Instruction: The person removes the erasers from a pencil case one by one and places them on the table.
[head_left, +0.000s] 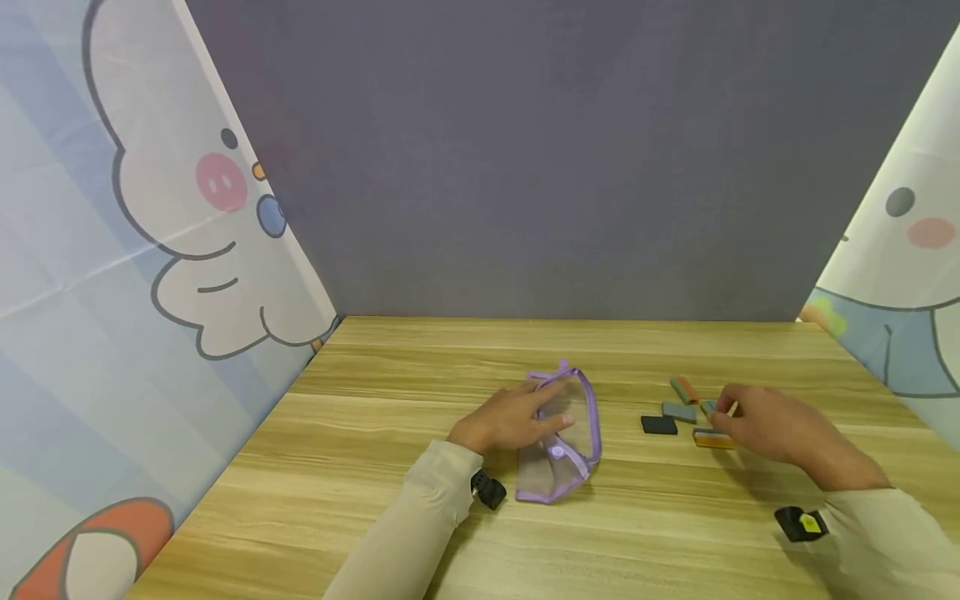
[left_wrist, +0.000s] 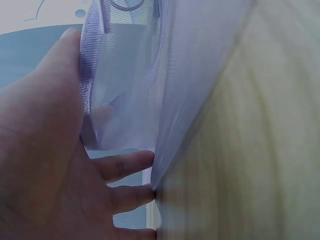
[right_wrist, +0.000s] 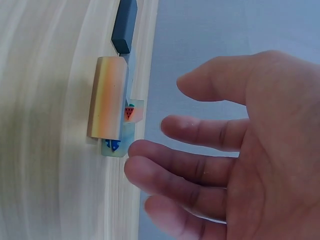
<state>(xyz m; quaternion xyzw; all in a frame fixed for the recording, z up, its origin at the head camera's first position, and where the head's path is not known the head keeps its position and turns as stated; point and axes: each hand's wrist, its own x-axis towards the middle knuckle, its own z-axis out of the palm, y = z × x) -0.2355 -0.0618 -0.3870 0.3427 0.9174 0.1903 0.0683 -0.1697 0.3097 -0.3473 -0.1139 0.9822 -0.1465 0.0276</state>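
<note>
A purple-trimmed mesh pouch (head_left: 572, 454) lies on the wooden table (head_left: 375, 467). My left hand (head_left: 525, 415) rests on the pouch's upper part with thumb and fingers spread. In the left wrist view the mesh (left_wrist: 130, 75) runs between thumb and fairly straight fingers (left_wrist: 127, 165). My right hand (head_left: 757, 423) hovers with relaxed, spread fingers (right_wrist: 150, 150) beside an orange eraser (head_left: 712, 439) (right_wrist: 107, 97) and holds nothing. Two small translucent pieces (right_wrist: 127, 120) lie by that eraser.
More erasers lie left of my right hand: a black one (head_left: 659, 425), a grey-blue one (head_left: 679, 412) (right_wrist: 125, 25) and an orange-green one (head_left: 684, 389). A grey wall stands at the back, and cartoon-print curtains (head_left: 112, 250) close both sides.
</note>
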